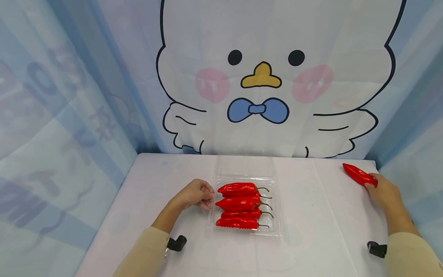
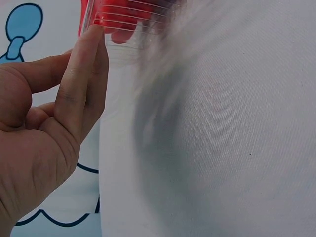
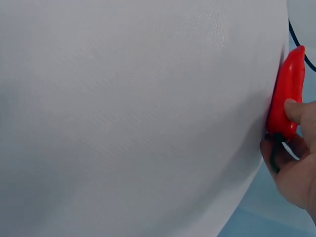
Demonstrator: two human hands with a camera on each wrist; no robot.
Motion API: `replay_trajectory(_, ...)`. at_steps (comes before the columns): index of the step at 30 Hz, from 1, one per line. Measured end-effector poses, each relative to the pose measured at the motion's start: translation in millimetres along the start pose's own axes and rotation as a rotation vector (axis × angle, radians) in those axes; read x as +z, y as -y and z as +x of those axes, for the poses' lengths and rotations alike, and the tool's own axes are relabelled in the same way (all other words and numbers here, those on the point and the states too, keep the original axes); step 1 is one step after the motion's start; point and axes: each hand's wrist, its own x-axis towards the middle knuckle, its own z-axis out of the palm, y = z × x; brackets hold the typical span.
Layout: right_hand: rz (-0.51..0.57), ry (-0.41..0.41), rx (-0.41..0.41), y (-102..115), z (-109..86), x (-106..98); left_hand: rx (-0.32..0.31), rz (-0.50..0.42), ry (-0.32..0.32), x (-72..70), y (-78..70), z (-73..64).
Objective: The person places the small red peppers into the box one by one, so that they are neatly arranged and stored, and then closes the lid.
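Note:
Several red chili peppers (image 1: 238, 204) lie side by side in a clear plastic clamshell box (image 1: 277, 219) on the table, green stems pointing right. Its lid (image 1: 245, 167) is folded back toward the rear. Beside the box's left wall is my left hand (image 1: 198, 194), fingers loosely bent and fingertips right at the plastic; in the left wrist view they reach the ribbed side. Far to the right, my right hand (image 1: 385, 191) grips another red chili pepper (image 1: 357, 174) by its stem end, tip pointing left and away. The thumb presses on this pepper (image 3: 287, 91) in the right wrist view.
A white cloth covers the table (image 1: 318, 231). Behind it hangs a curtain (image 1: 263, 134) with a cartoon bird, and blue curtains close in both sides. The right hand is near the table's right edge.

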Motion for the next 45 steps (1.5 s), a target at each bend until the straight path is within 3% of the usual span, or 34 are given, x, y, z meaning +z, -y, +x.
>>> replay_trajectory(12, 0.023, -0.059, -0.034, -1.6, -6.0, 2.7, 0.01, 0.002, 0.013, -1.2, -0.5, 0.7)
replay_trajectory(18, 0.038, -0.051, -0.048, 9.5, -12.2, -5.6, 0.016, 0.002, 0.015, -1.1, -2.1, 0.7)
replay_trajectory(27, -0.005, -0.081, -0.218, 28.0, -25.6, -13.1, 0.022, 0.009, 0.013, -0.8, -3.6, -1.4)
replay_trajectory(36, -0.007, -0.09, -0.3, 45.5, -41.5, -12.2, 0.023, 0.007, 0.014, -0.4, -0.2, -0.9)
replay_trajectory(45, -0.021, -0.092, -0.446, 69.4, -56.6, -15.8, 0.024, 0.017, 0.015, -1.0, -1.3, -1.0)
